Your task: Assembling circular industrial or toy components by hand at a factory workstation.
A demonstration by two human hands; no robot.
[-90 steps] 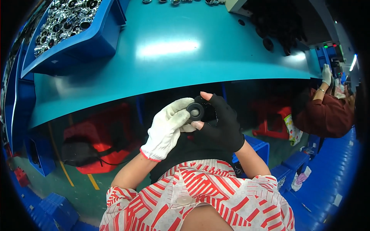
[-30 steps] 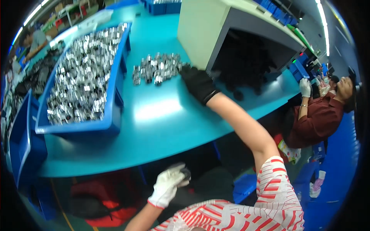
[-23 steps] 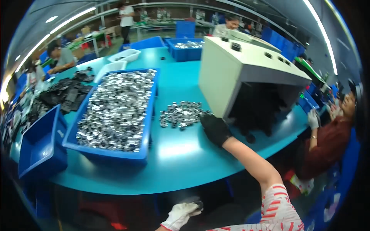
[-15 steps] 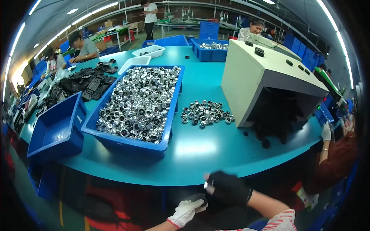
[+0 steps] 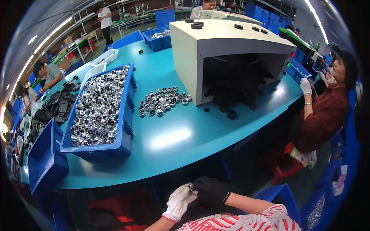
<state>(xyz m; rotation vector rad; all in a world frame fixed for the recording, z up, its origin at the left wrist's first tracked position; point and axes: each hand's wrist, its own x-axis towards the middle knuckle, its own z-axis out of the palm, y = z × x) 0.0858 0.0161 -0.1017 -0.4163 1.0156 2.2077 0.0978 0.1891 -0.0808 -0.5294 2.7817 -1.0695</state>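
Observation:
My left hand (image 5: 179,202), in a white glove, and my right hand (image 5: 212,190), in a black glove with bare fingertips, are pressed together in front of my body, below the table's near edge. Between them they grip a small round dark and silver piece (image 5: 193,189), mostly covered by the fingers. On the table beyond, a long blue bin (image 5: 132,115) holds many chrome wheel hubs (image 5: 100,104). A loose pile of the same hubs (image 5: 163,101) lies to its right. Black rubber rings (image 5: 239,90) spill from the opening of a cream box-shaped machine (image 5: 185,61).
An empty blue bin (image 5: 40,161) leans at the table's left end, near black plastic parts (image 5: 58,104). White trays (image 5: 104,57) and another blue bin (image 5: 160,45) stand farther back. On the right a co-worker in a dark red top (image 5: 327,111) stands near the table edge.
My view has turned to the right, so the table things shift left. My hands, apart with a dark round piece and a shiny piece before, have come together.

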